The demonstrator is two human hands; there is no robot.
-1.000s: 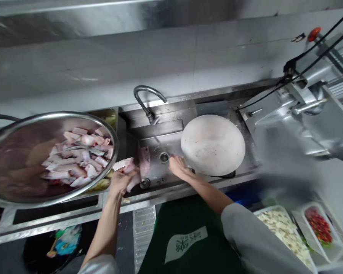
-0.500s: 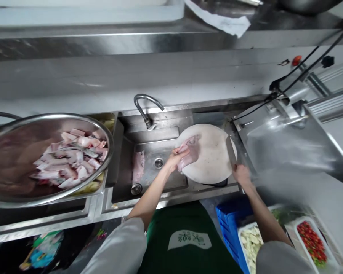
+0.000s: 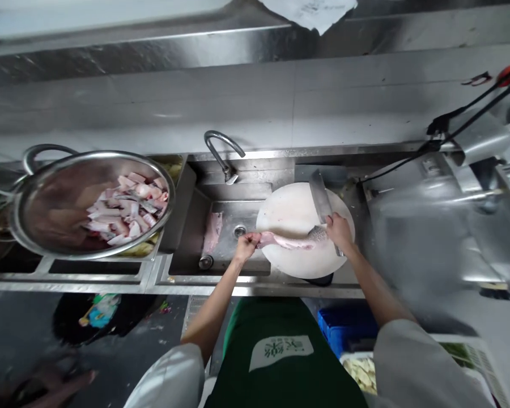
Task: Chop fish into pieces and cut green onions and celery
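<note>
A long pink strip of fish (image 3: 291, 242), with dark scaly skin at its right end, lies across the round white cutting board (image 3: 283, 207). My left hand (image 3: 247, 245) pinches its left end just past the board's edge, over the sink. In my right hand (image 3: 340, 231) is a cleaver (image 3: 320, 195), its blade slanting up and left across the board. The right hand is at the fish's skin end; whether it also touches the fish I cannot tell. Another pale fish piece (image 3: 213, 232) lies in the sink (image 3: 227, 208), left of the drain.
A large steel bowl (image 3: 25, 209) with many cut fish pieces (image 3: 127, 209) stands left of the sink. A curved faucet (image 3: 223, 139) rises behind it. Right of the board is a steel machine (image 3: 425, 226) with black cables. A blue crate (image 3: 346, 328) and sliced pale food (image 3: 361, 374) sit below.
The fish strip has gone from hanging over the board's left edge to lying stretched across it. My right hand brought the cleaver leftward over the board. The camera view has shifted.
</note>
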